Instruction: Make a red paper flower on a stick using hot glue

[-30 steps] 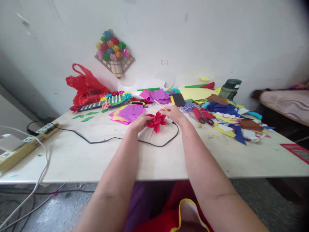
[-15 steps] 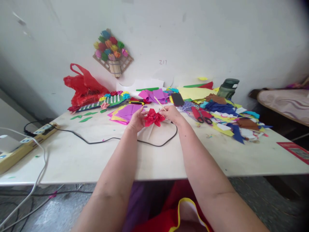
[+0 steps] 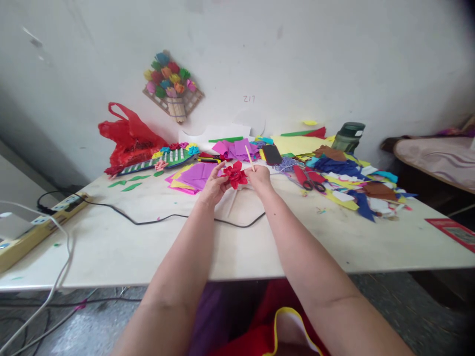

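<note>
Red flower held between two hands; "217" on wall

Head view: Red flower [image 3: 235, 174] is off the surface, over the middle of the white table [image 3: 237, 254], between both hands. Left hand [image 3: 214, 188]: fingers pinch the flower's left edge, index finger raised. Right hand [image 3: 260, 179]: closed on a pale stick [image 3: 249, 157], which points up and slightly left; fingertips at the flower's right edge. Whether they also grip a petal: cannot tell.

Writing: reddish characters [image 3: 249, 99] on the wall read "217"; the first could be a Z. Red-bordered card [image 3: 452, 233] at the table's right edge carries a dark patterned block, too blurred to read. Red plastic bag [image 3: 128, 136], back left, has dark print, illegible. Green bottle [image 3: 348, 137], back right, bears a small white patch; no lettering made out.

Near the left hand: purple sheets [image 3: 196, 175] over yellow and pink ones. Right of the right hand: scissors [image 3: 313, 185], beside mixed coloured scraps. Dark phone-like slab [image 3: 272, 155] behind the hands.
</note>
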Available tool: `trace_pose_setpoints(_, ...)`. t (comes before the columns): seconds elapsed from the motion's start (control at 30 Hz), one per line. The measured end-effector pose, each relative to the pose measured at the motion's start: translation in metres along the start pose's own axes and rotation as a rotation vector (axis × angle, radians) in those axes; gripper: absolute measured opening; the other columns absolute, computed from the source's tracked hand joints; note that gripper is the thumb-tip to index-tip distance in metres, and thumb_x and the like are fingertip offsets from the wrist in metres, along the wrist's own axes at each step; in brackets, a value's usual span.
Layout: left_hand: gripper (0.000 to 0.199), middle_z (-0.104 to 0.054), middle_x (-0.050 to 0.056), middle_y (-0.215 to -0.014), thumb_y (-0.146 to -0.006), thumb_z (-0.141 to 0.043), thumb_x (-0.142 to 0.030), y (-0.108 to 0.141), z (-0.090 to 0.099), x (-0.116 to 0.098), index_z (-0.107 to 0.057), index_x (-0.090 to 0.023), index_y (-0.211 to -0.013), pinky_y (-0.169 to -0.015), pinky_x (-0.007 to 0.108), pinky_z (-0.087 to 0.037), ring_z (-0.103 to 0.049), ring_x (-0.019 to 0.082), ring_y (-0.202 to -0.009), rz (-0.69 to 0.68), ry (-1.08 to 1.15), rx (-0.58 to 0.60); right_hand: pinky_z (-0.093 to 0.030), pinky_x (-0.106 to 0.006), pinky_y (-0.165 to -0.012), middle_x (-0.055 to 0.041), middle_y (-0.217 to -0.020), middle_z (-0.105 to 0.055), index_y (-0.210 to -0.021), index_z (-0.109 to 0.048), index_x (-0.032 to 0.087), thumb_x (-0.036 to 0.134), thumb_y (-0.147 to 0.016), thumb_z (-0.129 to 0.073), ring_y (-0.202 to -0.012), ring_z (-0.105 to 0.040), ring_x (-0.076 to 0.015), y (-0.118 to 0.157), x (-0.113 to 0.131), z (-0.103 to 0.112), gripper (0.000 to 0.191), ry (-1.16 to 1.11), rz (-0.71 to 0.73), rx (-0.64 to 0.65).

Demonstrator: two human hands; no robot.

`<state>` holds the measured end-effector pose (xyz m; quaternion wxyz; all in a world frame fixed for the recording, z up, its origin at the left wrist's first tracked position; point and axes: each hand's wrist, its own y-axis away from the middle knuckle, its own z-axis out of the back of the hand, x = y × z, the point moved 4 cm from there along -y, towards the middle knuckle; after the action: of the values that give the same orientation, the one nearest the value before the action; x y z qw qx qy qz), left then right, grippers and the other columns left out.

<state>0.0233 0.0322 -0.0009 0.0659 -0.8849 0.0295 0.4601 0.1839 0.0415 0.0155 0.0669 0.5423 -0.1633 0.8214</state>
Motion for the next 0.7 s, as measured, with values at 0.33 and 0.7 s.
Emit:
trace_pose_setpoints(0.33, 0.035, -0.072, 0.003, -0.073, -0.068, -0.058, 0.001, -0.008, 0.015, -0.001, -0.068, -0.016, -0.097, -0.066, 0.026, -0.056, -0.069, 0.015, -0.063, -0.001, -0.063, -0.074, -0.046, -0.027, -0.069, -0.0042, -0.065, -0.065, -0.081, -0.066, 0.017, 0.047, -0.093, -0.039, -0.067, -0.061, -0.0163, 0.004, 0.014, 0.021, 0.042, -0.004, 0.130, 0.266)
trace_pose_setpoints(0.7, 0.027, -0.070, 0.004, -0.070, -0.058, -0.063, -0.007, -0.005, 0.017, -0.001, -0.066, -0.012, -0.084, -0.057, 0.024, -0.051, -0.065, 0.015, -0.059, 0.076, -0.298, 0.108, -0.036, -0.026, -0.062, 0.0011, -0.057, -0.057, -0.057, -0.056, 0.018, 0.042, -0.078, -0.058, -0.059, -0.048, -0.0120, 0.005, 0.021, 0.034, 0.032, 0.134, 0.439, 0.374)
